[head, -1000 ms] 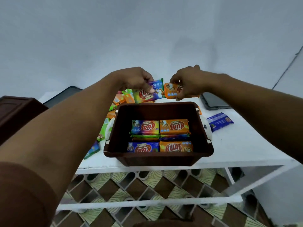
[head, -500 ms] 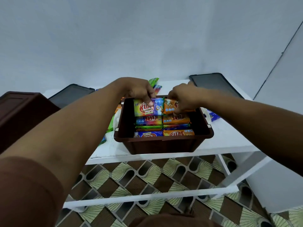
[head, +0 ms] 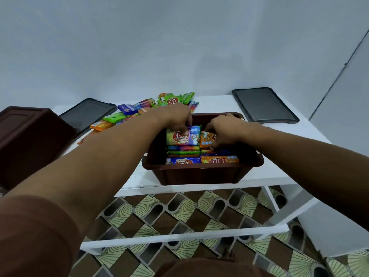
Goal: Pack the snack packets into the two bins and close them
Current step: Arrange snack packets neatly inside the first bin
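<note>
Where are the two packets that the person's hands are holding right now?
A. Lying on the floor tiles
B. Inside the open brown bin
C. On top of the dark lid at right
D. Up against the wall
B: the left hand and right hand each press a packet down inside the brown bin.

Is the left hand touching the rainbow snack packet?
Touching. The head view shows the left hand with fingers pressed on the rainbow packet, lowering it into the brown bin.

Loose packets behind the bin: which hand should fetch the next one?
Left. The loose packets lie back-left of the bin, nearer the left hand; the right hand is farther away.
</note>
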